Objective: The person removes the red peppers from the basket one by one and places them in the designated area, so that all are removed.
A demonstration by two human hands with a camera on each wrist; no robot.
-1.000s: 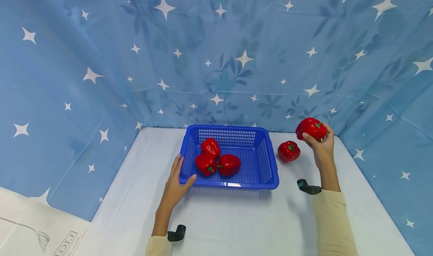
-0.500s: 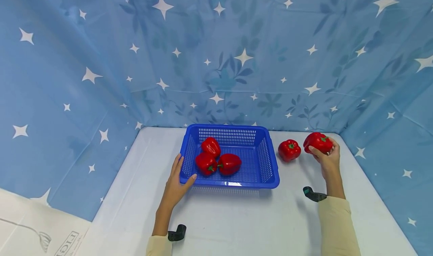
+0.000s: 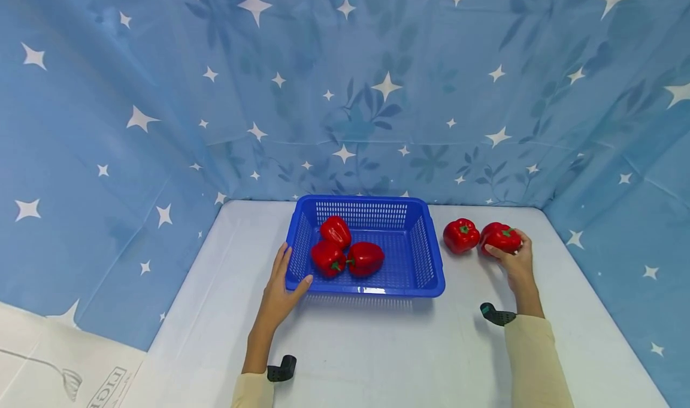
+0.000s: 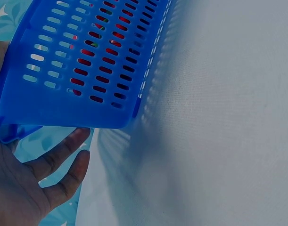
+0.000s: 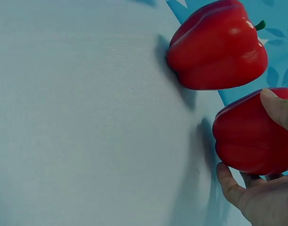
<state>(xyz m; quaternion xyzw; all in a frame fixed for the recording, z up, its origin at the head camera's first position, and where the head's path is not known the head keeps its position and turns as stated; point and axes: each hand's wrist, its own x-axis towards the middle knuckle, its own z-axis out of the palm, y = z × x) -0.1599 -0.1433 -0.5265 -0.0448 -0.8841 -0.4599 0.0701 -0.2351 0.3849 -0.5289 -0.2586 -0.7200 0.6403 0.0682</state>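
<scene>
At the right of the table, my right hand [image 3: 518,269] holds a red bell pepper [image 3: 493,235] between thumb and fingers. In the right wrist view, the thumb lies over one side of this pepper [image 5: 250,134] and fingertips are under the other. Just left of it sits another red bell pepper [image 3: 460,236], untouched. My left hand [image 3: 277,297] rests at the near left corner of a blue plastic basket [image 3: 372,289], its fingers spread along the rim. The left wrist view shows two extended fingers beside the slotted basket wall [image 4: 63,106]. Three red bell peppers [image 3: 335,233] lie inside the basket's left half.
The white tabletop [image 3: 372,354] extends in front of the basket. A blue curtain [image 3: 345,96] with white stars hangs behind and along both sides. A printed pale cloth [image 3: 64,360] shows at the lower left. Each wrist wears a black camera mount [image 3: 281,369].
My right hand has lowered its pepper from the air to the table, moving first rightward and then slightly back left, beside the other pepper. My left hand and the basket stay in place.
</scene>
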